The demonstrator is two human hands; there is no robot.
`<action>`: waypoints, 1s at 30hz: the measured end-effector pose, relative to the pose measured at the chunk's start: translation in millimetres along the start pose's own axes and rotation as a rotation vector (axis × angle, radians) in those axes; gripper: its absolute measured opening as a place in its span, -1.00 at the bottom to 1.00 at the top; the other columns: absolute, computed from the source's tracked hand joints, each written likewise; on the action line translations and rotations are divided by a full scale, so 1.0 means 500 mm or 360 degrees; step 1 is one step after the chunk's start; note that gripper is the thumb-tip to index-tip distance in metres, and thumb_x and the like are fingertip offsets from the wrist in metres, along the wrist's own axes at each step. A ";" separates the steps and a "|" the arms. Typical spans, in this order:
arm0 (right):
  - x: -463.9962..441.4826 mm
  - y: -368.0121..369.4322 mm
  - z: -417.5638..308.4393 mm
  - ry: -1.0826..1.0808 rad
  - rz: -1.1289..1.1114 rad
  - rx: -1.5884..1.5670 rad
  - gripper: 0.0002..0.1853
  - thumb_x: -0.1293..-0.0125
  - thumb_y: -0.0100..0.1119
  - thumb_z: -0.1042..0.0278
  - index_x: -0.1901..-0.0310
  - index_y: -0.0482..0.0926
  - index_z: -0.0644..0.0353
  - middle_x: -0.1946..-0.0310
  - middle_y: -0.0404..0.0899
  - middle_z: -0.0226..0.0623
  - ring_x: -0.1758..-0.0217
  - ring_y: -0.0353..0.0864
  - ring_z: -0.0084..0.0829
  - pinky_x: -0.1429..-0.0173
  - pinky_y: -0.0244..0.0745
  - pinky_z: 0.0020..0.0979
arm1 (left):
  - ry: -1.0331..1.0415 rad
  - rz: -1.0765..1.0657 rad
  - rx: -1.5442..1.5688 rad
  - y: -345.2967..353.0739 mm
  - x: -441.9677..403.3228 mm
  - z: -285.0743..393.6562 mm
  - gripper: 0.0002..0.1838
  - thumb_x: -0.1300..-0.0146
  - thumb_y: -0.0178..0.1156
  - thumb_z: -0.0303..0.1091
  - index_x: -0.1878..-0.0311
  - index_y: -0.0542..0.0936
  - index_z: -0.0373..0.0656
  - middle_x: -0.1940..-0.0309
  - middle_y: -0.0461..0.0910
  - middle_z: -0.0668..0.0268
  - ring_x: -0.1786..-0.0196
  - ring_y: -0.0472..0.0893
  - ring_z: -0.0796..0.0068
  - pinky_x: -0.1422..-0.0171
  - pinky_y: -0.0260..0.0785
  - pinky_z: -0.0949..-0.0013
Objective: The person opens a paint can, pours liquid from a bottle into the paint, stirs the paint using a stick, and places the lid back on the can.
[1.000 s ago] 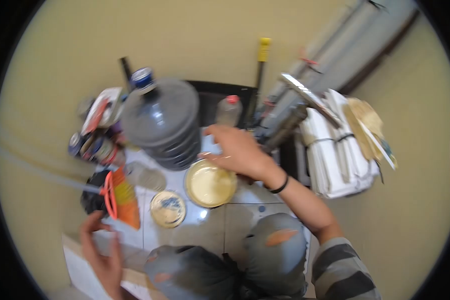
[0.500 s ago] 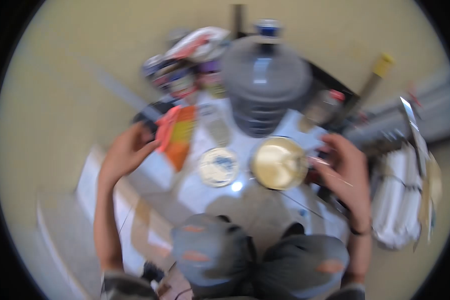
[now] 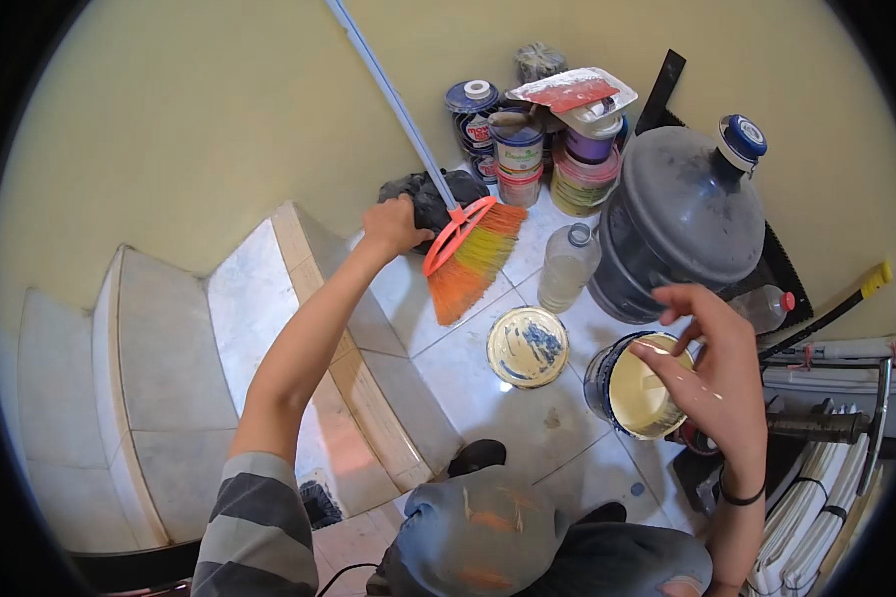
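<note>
My left hand reaches to a crumpled black plastic bag beside the stairs. Its thumb and forefinger are apart at the bag's edge; the other fingers are hidden. Just right of it stands a broom with orange and yellow bristles and a pale blue handle. My right hand hovers over an opened can of cream paint, fingers curved and apart, with nothing in them. Paint specks mark its thumb. The can's paint-smeared lid lies on the tiles to the left.
A clear bottle stands by a large grey water jug. Stacked paint cans hold a paint tray against the wall. Tiled stairs rise at left. A red-capped bottle and bundled white material lie at right.
The view has turned left and become sharp. My left hand has moved from beside the broom to the black bag. My right hand has come from the paint can's right side to above it.
</note>
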State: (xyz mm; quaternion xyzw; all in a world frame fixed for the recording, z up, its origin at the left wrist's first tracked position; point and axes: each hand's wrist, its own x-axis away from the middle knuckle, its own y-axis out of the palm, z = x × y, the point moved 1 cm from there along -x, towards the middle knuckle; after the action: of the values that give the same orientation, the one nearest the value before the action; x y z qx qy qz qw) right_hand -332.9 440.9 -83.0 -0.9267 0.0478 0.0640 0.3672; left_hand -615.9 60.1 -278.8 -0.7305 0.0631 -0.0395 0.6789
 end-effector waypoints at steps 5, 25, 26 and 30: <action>-0.058 0.036 -0.017 -0.0156 -0.0250 0.0206 -0.51 -0.21 0.66 0.11 -0.02 0.67 0.24 0.24 0.68 -0.20 0.21 0.74 -0.20 0.19 0.60 -0.25 | 0.0179 -0.0518 -0.0022 -0.014 0.029 0.036 -0.41 -0.16 0.53 0.29 0.09 0.83 -0.10 0.17 0.86 0.06 0.06 0.84 -0.03 0.00 0.66 -0.05; 0.030 -0.019 0.079 0.0055 0.0369 0.0368 -0.29 -0.05 0.80 0.03 -0.02 0.47 0.16 0.38 0.56 -0.25 0.35 0.64 -0.15 0.27 0.52 -0.16 | 0.1944 0.0389 0.0974 -0.396 0.353 0.363 0.08 0.00 0.64 0.31 -0.53 0.60 -0.17 -0.25 0.58 0.08 -0.28 0.57 -0.03 -0.42 0.38 -0.11; 0.049 -0.028 0.094 0.0132 0.0430 0.0347 -0.28 -0.06 0.80 -0.01 -0.02 0.47 0.16 0.39 0.56 -0.25 0.37 0.62 -0.14 0.27 0.51 -0.19 | 0.1888 0.0380 0.1007 -0.394 0.354 0.369 0.09 0.02 0.66 0.29 -0.52 0.60 -0.16 -0.26 0.57 0.06 -0.28 0.57 -0.05 -0.41 0.39 -0.09; 0.172 -0.056 0.199 0.0684 0.0454 -0.0060 -0.40 -0.17 0.77 0.03 0.07 0.50 0.16 0.42 0.51 -0.43 0.38 0.57 -0.49 0.31 0.45 -0.32 | 0.1874 0.0329 0.0972 -0.375 0.363 0.377 0.09 0.03 0.69 0.23 -0.51 0.59 -0.21 -0.25 0.54 0.04 -0.26 0.56 -0.06 -0.39 0.42 -0.02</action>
State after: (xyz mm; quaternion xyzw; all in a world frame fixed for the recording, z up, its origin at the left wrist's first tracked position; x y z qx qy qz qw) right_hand -252.7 525.9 -149.1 -0.9096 0.2538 -0.0824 0.3186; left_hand -402.0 232.7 -111.1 -0.3522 0.4785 -0.3824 0.7076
